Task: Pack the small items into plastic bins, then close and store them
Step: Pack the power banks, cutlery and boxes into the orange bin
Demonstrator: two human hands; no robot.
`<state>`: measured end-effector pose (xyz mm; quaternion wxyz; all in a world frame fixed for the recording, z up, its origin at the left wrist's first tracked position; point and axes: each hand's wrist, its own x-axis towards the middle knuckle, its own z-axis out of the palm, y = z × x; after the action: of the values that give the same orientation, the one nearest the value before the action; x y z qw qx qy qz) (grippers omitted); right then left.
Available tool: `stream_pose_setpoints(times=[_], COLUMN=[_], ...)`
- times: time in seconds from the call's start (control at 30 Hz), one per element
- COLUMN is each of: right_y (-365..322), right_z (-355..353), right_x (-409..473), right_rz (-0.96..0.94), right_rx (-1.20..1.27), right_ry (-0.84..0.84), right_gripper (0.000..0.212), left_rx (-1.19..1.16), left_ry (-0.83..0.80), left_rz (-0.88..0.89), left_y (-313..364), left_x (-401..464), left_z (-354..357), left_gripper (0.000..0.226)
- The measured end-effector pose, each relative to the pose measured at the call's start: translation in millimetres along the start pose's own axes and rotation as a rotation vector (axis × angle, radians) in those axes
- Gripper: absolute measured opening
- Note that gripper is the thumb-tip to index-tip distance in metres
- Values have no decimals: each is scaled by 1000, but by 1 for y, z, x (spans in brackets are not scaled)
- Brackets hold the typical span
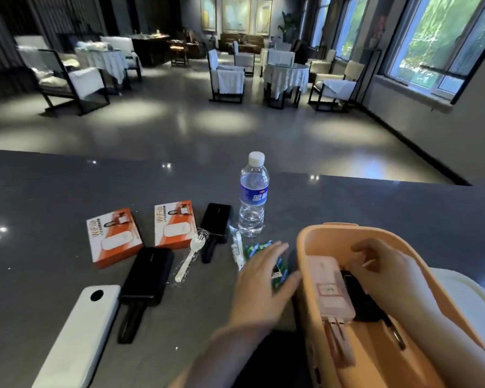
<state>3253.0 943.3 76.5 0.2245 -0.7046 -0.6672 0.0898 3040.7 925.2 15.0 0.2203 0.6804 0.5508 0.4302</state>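
Smooth orange plastic bin [314,242] holds the right hand [387,267], fingers loose; left hand [261,278] flat, spread.

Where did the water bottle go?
In the head view, the water bottle stands upright mid-counter, just behind the orange bin and right of a black power bank.

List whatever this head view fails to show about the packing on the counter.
- Green-and-blue packet: mostly covered by the left hand.
- Black device in the peach plastic bin: partly under the right hand; whether its fingers grip anything is unclear.
- White rectangular power bank: cut off by the bottom edge.
- Pale lid right of the bin: mostly hidden behind it.
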Motion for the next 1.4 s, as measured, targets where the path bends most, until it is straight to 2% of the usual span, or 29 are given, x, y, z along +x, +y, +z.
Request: stream_pose_setpoints(times=[0.13,0.23,0.3,0.33,0.4,0.47,0.57,0.67,0.8,0.9,1.03,1.13,1.23,1.4], right_y=[-76,-128,-150,-156,-161,-160,-160,-158,-152,-148,-145,-147,-146,-104], right_z=[-2,36,70,88,118,142,166,176,180,176,156,128,96,33], right_x=[-47,-78,-88,-87,-77,-62,-40,-18,-2,-4,-18,-36,-56,-76], right_rz=[-185,-285,-352,-337,-192,-57,49,116,173,192,178,98,30,29], right_rx=[235,369,322,291,273,269,188,126,34,47,162,321,396,385], right_ry=[-6,-142,-237,-279,-332,-318,-256,-182,-163,-130,-22,22,9,211], right_gripper=[15,19,30,34,40,47,54,45,24,12,8,5,3,6], left_rx=[188,425,536,573,630,683,756,814,862,813,631,496,328,119], left_ry=[126,149,138,131,113,79,16,3,-5,-11,64,159,160,146], left_rz=[-224,-299,-306,-296,-266,-261,-265,-237,-258,-272,-259,-235,-180,-60], left_y=[-60,-85,-97,-102,-111,-119,-131,-140,-146,-146,-135,-109,-71,-15], left_x=[-21,-20,-17,-15,-13,-11,-9,-4,3,7,5,-2,-6,-4], left_z=[-58,-94,-106,-110,-111,-111,-109,-107,-110,-113,-118,-118,-104,-76], left_gripper=[35,32,26,24,23,28,36,42,42,29,12,14,16,21])
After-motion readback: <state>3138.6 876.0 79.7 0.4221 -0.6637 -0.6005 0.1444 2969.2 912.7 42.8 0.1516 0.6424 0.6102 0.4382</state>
